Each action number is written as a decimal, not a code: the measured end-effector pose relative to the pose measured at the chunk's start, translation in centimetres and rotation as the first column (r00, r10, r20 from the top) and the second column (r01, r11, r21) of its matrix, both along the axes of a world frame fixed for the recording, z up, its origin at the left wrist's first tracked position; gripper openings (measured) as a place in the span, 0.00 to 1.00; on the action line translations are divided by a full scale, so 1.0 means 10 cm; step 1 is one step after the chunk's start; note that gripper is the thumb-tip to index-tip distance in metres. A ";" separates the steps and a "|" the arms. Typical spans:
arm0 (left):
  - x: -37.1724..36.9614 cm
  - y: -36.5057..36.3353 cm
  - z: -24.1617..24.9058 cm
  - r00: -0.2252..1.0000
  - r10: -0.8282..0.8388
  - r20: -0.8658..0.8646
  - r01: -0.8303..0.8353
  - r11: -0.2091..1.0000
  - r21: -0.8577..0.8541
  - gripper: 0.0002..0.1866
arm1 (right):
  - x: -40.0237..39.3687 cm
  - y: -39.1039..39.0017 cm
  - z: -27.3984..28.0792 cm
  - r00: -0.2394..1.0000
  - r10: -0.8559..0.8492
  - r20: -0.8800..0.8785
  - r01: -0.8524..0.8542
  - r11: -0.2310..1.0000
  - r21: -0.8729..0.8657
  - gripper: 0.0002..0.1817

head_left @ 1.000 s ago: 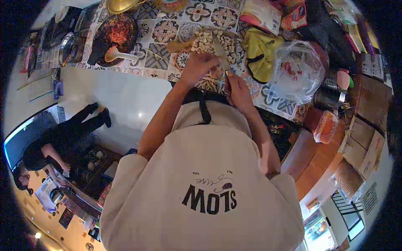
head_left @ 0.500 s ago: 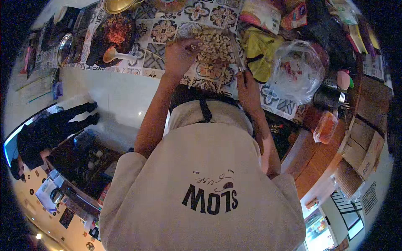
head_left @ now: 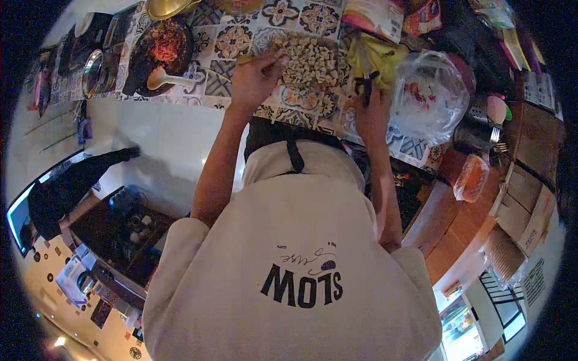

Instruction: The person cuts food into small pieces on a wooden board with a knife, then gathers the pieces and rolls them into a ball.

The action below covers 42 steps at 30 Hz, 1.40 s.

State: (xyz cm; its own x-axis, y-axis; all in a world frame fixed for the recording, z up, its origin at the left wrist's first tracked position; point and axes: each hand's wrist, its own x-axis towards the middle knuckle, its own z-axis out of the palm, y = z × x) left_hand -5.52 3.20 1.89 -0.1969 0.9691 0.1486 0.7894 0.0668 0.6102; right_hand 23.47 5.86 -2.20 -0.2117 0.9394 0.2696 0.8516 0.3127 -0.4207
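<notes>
Small chopped pale pieces [head_left: 310, 63] are spread in a heap on the patterned tile counter [head_left: 235, 42]. At the left edge of this heap is my left hand [head_left: 256, 81], thumb and fingers pinched together; what they hold, if anything, is hidden. My right hand [head_left: 372, 114] is curled around the dark handle of a knife [head_left: 368, 85], over the lower part of a crumpled yellow cloth [head_left: 385, 55]. The knife's blade is hard to make out there. Just right of that hand lies a clear plastic bag [head_left: 430, 99] with small red bits in it.
On the left, a dark stone mortar [head_left: 137, 63] holds red paste [head_left: 165, 45], with a pale wooden spoon [head_left: 171, 79] at its rim. Food packets [head_left: 376, 18] lie at the back right. Forks [head_left: 495, 135] stand at the right. Another person [head_left: 54, 195] is far left.
My right hand has moved right with the knife, from beside the chopped pieces to the yellow cloth. My left hand has shifted slightly left. The other person has changed posture.
</notes>
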 end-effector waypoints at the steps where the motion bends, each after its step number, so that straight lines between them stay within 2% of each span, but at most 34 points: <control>1: 0.01 -0.03 0.01 1.000 0.003 0.029 -0.003 1.000 -0.017 0.14 | -0.01 -0.01 0.07 0.997 -0.009 0.072 0.005 0.998 0.055 0.27; 3: 0.06 -0.15 0.03 0.997 0.014 0.082 -0.009 0.999 -0.054 0.14 | -0.07 -0.05 0.23 0.977 -0.034 0.210 0.000 0.987 0.163 0.28; 4: 0.07 -0.22 -0.01 0.994 -0.009 0.111 0.019 0.996 -0.087 0.15 | -0.09 -0.08 0.18 0.987 0.117 0.107 -0.117 0.993 -0.004 0.29; 6: 0.14 -0.40 -0.10 0.982 -0.057 0.178 0.085 0.984 -0.154 0.15 | -0.10 -0.18 0.08 0.926 0.344 -0.158 -0.376 0.880 -0.290 0.31; 7: 0.20 -0.48 -0.03 0.949 -0.051 0.312 0.141 0.952 -0.273 0.20 | -0.13 -0.23 0.06 0.914 0.343 -0.219 -0.397 0.868 -0.298 0.32; 9: 0.32 -0.61 -0.26 0.968 -0.187 0.165 0.204 0.974 -0.095 0.25 | -0.24 -0.35 0.01 0.879 0.335 -0.340 -0.442 0.840 -0.314 0.33; 10: 0.37 -0.68 -0.32 0.968 -0.239 0.082 0.241 0.970 -0.013 0.27 | -0.26 -0.36 -0.02 0.876 0.347 -0.335 -0.449 0.842 -0.299 0.32; 11: 0.41 -0.74 -0.39 0.959 -0.281 0.051 0.283 0.957 -0.056 0.35 | -0.30 -0.32 -0.05 0.872 0.361 -0.332 -0.457 0.843 -0.284 0.32; 14: 0.56 -0.75 -0.53 0.973 -0.229 -0.040 0.225 0.971 -0.083 0.37 | -0.47 -0.31 -0.14 0.873 0.387 -0.298 -0.466 0.843 -0.269 0.32; 18: 0.60 -0.66 -0.62 0.957 -0.289 -0.004 0.289 0.957 -0.010 0.36 | -0.56 -0.26 -0.07 0.870 0.421 -0.259 -0.486 0.820 -0.301 0.30; 21: 0.52 -0.61 -0.60 0.955 -0.280 0.095 0.288 0.954 -0.088 0.33 | -0.55 -0.23 0.11 0.890 0.380 -0.250 -0.449 0.827 -0.340 0.25; 24: 0.47 -0.57 -0.56 0.949 -0.311 0.057 0.308 0.950 0.051 0.31 | -0.54 -0.24 0.08 0.888 0.407 -0.215 -0.454 0.854 -0.254 0.22; 27: 0.45 -0.55 -0.54 0.939 -0.340 0.058 0.340 0.940 0.014 0.32 | -0.58 -0.29 -0.11 0.843 0.508 -0.180 -0.533 0.834 -0.140 0.21; 30: 0.40 -0.57 -0.54 0.937 -0.337 0.098 0.329 0.940 0.084 0.32 | -0.49 -0.27 -0.09 0.860 0.454 -0.233 -0.501 0.838 -0.214 0.21; 33: 0.39 -0.60 -0.51 0.951 -0.297 0.090 0.293 0.955 0.048 0.34 | -0.43 -0.25 0.00 0.918 0.359 -0.167 -0.387 0.903 -0.185 0.20; 36: 0.43 -0.60 -0.42 0.951 -0.167 0.259 0.229 0.946 -0.230 0.36 | -0.51 -0.27 0.00 0.849 0.482 -0.216 -0.515 0.846 -0.136 0.21; 39: 0.44 -0.56 -0.48 0.935 -0.240 0.263 0.247 0.969 0.005 0.38 | -0.51 -0.32 -0.07 0.839 0.477 -0.262 -0.524 0.839 -0.147 0.21; 42: 0.47 -0.58 -0.43 0.949 -0.226 0.219 0.237 0.971 -0.026 0.38 | -0.34 -0.21 -0.09 0.895 0.436 -0.091 -0.446 0.880 -0.165 0.21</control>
